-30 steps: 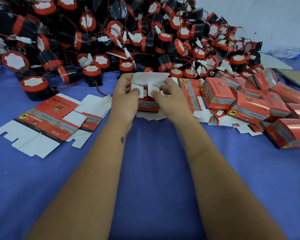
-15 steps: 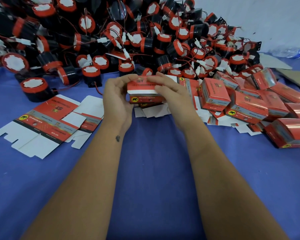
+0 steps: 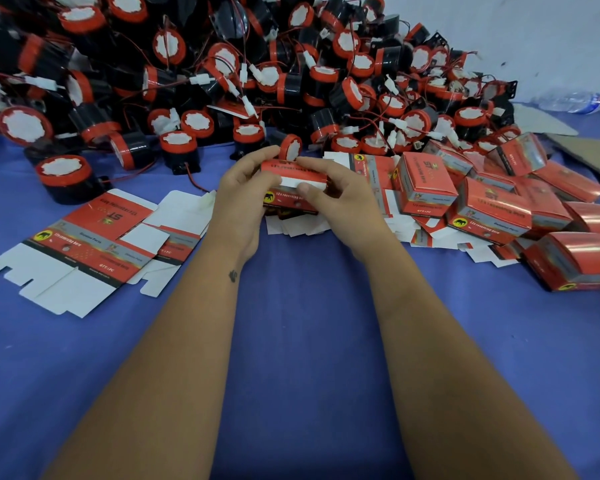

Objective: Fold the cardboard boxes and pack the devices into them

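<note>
1. Closing one box (image 3: 293, 188) in the head view, the left hand (image 3: 241, 199) and right hand (image 3: 340, 199) both grip it above the bench (image 3: 291, 341); its white flap is not yet tucked.
2. Finished boxes (image 3: 492, 209) pile at right.
3. Flat blanks (image 3: 84, 244) and a large heap of devices (image 3: 257, 74) remain, so much is left.

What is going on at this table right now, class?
A person is packing small devices into cardboard boxes. Both hands, the left hand and the right hand, grip one red box, whose white tuck flap shows along the front, not fully pushed in. Behind lies a big pile of black and red devices. Flat unfolded boxes lie to the left on the blue cloth, and finished boxes are heaped to the right.
</note>
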Tool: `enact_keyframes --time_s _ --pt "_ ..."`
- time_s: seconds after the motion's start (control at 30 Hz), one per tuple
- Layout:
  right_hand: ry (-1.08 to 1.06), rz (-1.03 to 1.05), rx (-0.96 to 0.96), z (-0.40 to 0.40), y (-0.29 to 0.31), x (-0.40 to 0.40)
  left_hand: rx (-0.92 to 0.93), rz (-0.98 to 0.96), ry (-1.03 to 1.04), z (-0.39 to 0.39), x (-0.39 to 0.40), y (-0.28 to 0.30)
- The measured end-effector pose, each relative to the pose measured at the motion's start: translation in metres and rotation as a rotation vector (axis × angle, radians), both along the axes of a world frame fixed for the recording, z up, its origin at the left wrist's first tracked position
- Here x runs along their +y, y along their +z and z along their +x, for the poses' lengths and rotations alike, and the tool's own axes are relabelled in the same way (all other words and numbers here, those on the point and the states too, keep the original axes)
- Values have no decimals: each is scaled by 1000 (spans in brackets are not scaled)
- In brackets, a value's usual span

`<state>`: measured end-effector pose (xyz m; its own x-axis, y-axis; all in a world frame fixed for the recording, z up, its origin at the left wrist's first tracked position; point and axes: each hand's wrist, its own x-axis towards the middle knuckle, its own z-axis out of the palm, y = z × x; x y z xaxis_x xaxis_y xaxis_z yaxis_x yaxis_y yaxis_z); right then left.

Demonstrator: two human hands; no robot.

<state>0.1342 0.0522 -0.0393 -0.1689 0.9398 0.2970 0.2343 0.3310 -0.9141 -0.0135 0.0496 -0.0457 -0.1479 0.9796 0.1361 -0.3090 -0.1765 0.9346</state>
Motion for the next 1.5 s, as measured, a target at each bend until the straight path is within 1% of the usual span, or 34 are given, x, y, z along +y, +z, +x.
enact_keyframes --time_s 0.1,0.23,0.3,0.53,0.73,0.83,0.93,1.03,1.13,1.27,1.3,1.5 --pt "-26 26 -4 -1 -2 2 54 21 2 1 0 -1" --pt "-58 17 24 -4 -2 3 153 106 20 4 -4 -2" --pt "-60 9 40 -5 -2 3 165 135 38 5 -6 -2" --pt "-70 3 128 -6 -1 2 186 143 74 2 -6 -2" --pt "-79 8 141 -5 0 2 81 131 66 0 -6 -1" --pt "-72 7 165 -5 -1 2 25 92 42 1 -6 0" --pt "-54 -8 201 -2 0 2 25 49 36 3 -6 1" --pt "-36 -47 232 1 0 4 102 41 54 5 -5 0" --pt "-44 -28 219 2 0 4 221 67 65 6 -5 -2" --pt "-58 -36 202 1 0 4 477 240 67 8 -9 -5" --pt "-51 -44 199 2 0 4 505 256 80 8 -8 -6" --pt "-20 36 159 -1 -2 1 384 170 138 6 -2 -9"
